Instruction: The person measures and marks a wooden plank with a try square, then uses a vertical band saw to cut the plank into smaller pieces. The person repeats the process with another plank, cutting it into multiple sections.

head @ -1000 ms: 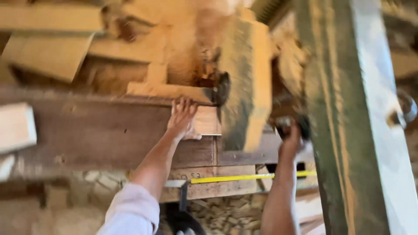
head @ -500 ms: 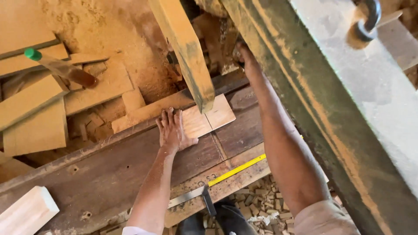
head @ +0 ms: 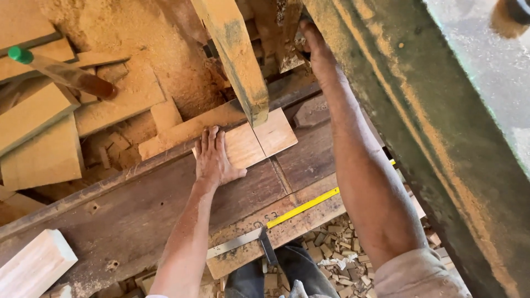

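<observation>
Seen from above through the head camera, a worker's left hand (head: 214,157) lies flat, fingers spread and open, on a thin reddish board (head: 247,141) that rests on a dark, worn wooden bench (head: 138,212). Only the palm and fingers press on the board; nothing is gripped. The board sits at the bench's far edge, and a saw-arm housing (head: 236,55) caked in sawdust comes down over its middle, just right of the fingertips.

The right hand (head: 313,47) reaches up and away along a long bare forearm into the machinery behind the housing; whether its fingers are curled around something or loose cannot be told, as they are partly hidden. A heavy green-painted steel frame (head: 430,138), dusted orange, runs diagonally down the right side of the view, right beside that arm.

On the near lip of the bench lies a yellow-and-steel measuring rule (head: 287,214) with a dark sliding stop, well apart from both hands. Beyond the bench, a heap of pale timber offcuts (head: 49,132) sits in deep sawdust, and a brown bottle with a green cap (head: 61,72) lies tilted on them. A pale moulded wood block (head: 33,262) rests at the lower left. Small wood chips (head: 342,248) litter the ground by the worker's dark trousers.
</observation>
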